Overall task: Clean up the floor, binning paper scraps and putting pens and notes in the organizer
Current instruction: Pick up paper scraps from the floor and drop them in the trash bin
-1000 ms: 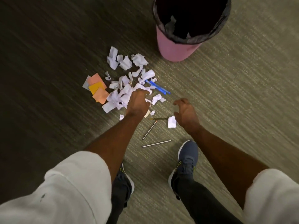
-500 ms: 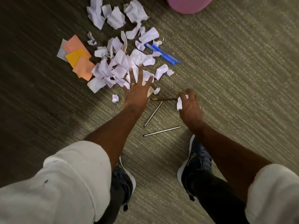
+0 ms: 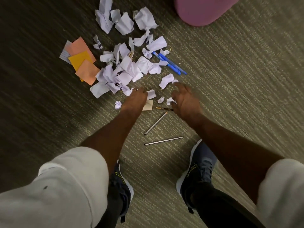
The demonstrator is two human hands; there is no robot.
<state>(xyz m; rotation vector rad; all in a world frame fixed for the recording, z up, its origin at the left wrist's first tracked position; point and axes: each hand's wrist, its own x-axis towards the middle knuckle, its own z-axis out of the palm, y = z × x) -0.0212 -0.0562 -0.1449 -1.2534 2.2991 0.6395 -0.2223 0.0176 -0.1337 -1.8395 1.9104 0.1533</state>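
Several crumpled white paper scraps (image 3: 126, 69) lie heaped on the carpet. To their left sits a stack of orange and yellow sticky notes (image 3: 82, 63); to their right lie two blue pens (image 3: 171, 65). My left hand (image 3: 134, 101) is at the near edge of the heap, fingers curled on a white scrap (image 3: 151, 94), with a beige note (image 3: 148, 106) under it. My right hand (image 3: 186, 101) is clawed beside it, a small scrap (image 3: 170, 101) pinched at the thumb. A dark pencil (image 3: 164, 109) and two thin silver pens (image 3: 156, 123) (image 3: 163, 140) lie near my hands.
The pink bin's base (image 3: 202, 12) stands at the top right, beyond the heap; its opening is out of frame. My two dark shoes (image 3: 199, 163) (image 3: 121, 183) are planted on the carpet below the silver pens. No organizer is in view.
My left hand has drawn back from the heap and closed on a scrap. My right hand has shifted up and left with its small scrap. The view has tilted lower.
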